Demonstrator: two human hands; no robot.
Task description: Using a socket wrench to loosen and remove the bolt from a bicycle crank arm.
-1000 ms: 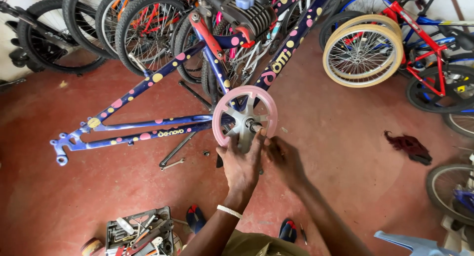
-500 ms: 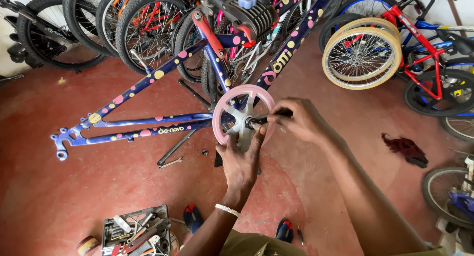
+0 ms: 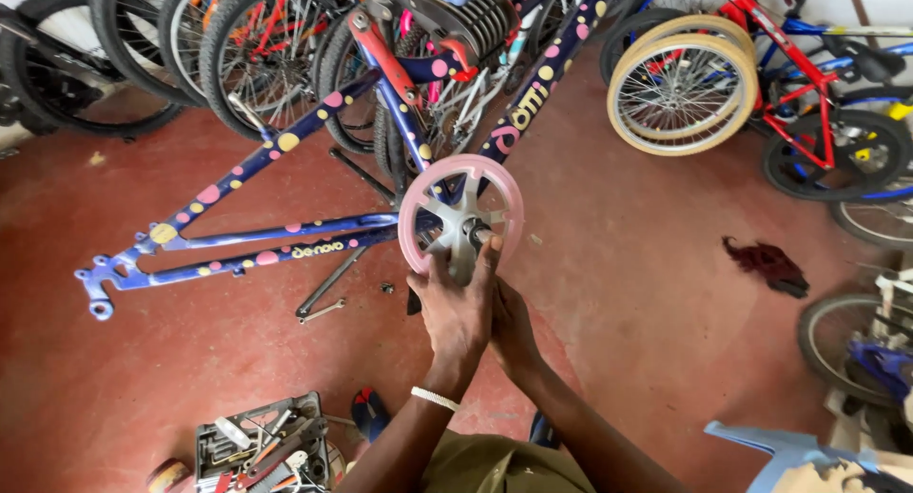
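A blue bike frame (image 3: 285, 232) with pink and yellow dots lies tilted in front of me on the red floor. At its bottom bracket sits a silver crank spider (image 3: 456, 229) ringed by a pink chainring guard (image 3: 463, 163). My left hand (image 3: 456, 312), a white band at its wrist, grips the lower part of the spider just under the axle end (image 3: 478, 233). My right hand (image 3: 514, 333) is pressed against the back of the left hand, and its fingers are hidden behind it.
Several bikes and wheels stand along the back, among them a cream-tyred wheel (image 3: 680, 94) and a red bike (image 3: 808, 103). A wrench (image 3: 319, 312) lies under the frame. An open tool tray (image 3: 262, 445) sits at the lower left, a dark red rag (image 3: 766, 265) to the right.
My right hand, raised at the right side of the chainring with a dark tool half a second ago, has come back down beside the left hand. The left hand has stayed on the crank.
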